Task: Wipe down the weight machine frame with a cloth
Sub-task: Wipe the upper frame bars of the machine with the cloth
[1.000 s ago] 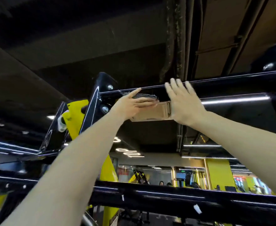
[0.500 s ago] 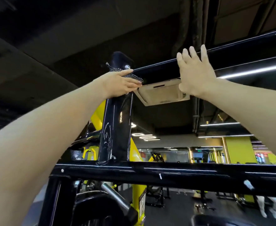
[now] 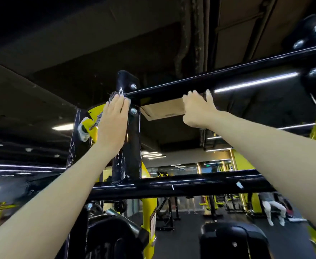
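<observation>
Grey mesh cloth (image 3: 114,95) lying under left hand (image 3: 112,124), peeking past straight, pressed-together fingers (image 3: 120,101), flattened against black frame upright (image 3: 133,137). Right hand (image 3: 198,111) resting straight-fingered against top bar (image 3: 246,75).

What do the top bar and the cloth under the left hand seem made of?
Top bar: probably painted steel, glossy black, given sharp light streaks and bolted joints. Cloth: woven or knit fabric, grey with speckled mesh texture; fibre unclear.
</observation>
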`<state>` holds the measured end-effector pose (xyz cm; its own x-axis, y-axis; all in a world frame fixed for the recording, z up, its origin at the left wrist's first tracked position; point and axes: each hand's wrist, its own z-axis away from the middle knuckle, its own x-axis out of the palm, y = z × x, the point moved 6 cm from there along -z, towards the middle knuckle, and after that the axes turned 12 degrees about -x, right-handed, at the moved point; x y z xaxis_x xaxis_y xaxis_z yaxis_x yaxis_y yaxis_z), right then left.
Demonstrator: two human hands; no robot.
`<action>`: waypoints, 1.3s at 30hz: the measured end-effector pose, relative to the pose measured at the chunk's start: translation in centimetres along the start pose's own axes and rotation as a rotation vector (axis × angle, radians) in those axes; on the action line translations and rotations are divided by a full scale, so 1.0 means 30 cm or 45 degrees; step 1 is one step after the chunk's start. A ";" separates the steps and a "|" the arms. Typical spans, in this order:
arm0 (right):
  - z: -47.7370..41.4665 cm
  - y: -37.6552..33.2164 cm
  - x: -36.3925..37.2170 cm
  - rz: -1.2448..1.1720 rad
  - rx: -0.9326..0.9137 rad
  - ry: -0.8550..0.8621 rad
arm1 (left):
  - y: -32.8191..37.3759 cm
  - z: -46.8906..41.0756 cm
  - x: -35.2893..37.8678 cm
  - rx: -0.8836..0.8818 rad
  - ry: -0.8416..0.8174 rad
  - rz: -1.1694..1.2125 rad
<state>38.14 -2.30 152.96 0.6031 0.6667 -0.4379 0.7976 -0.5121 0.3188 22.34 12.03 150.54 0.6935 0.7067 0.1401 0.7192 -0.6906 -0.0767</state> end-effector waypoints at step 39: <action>0.026 0.219 0.038 0.083 0.140 -0.058 | 0.313 -0.266 0.282 -0.609 0.200 0.527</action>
<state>44.06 -5.34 153.91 0.6502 0.6063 -0.4579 0.7493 -0.6113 0.2546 34.63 10.30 158.89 0.8685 0.3616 0.3390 0.2703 -0.9188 0.2877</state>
